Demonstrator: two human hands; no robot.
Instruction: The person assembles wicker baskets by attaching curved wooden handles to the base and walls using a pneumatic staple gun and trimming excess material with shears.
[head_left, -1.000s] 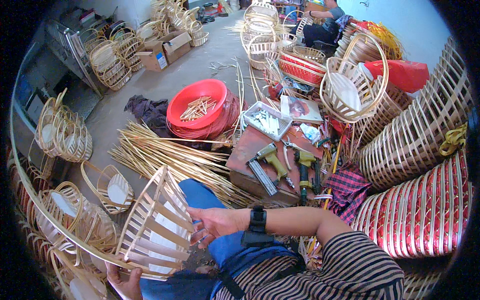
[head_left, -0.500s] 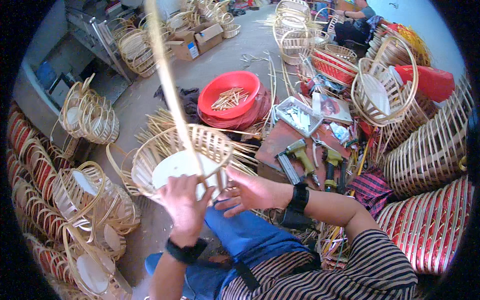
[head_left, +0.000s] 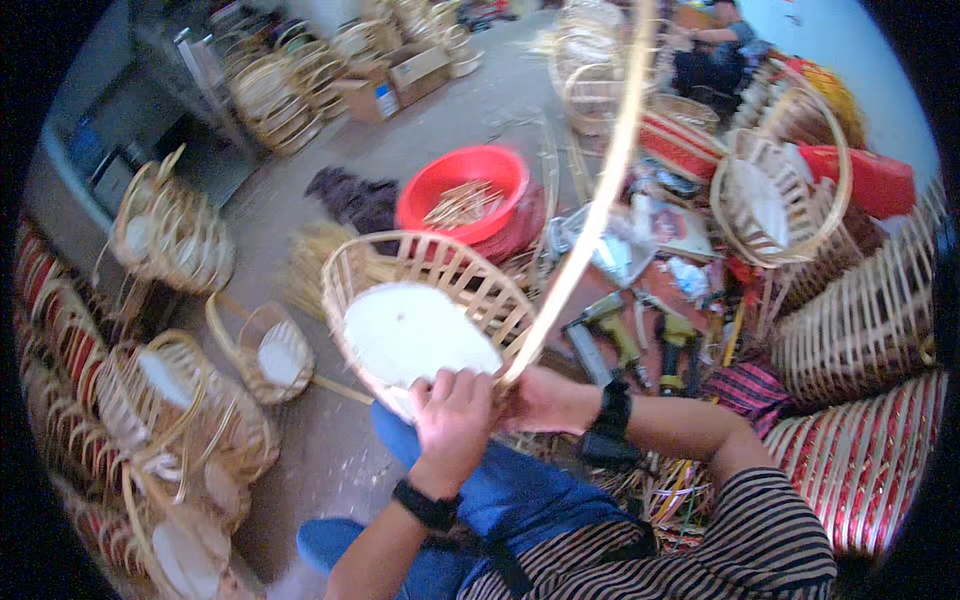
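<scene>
At frame centre we steady the slatted bamboo basket [head_left: 425, 300] on our lap, left hand [head_left: 452, 415] clenched on its near rim and right hand [head_left: 540, 398] pinching the long bamboo strip [head_left: 600, 190], keeping its end against the rim.

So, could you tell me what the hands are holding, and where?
Both hands grip the bamboo basket at its near rim: left hand over the edge, right hand where the long handle strip meets it.
</scene>
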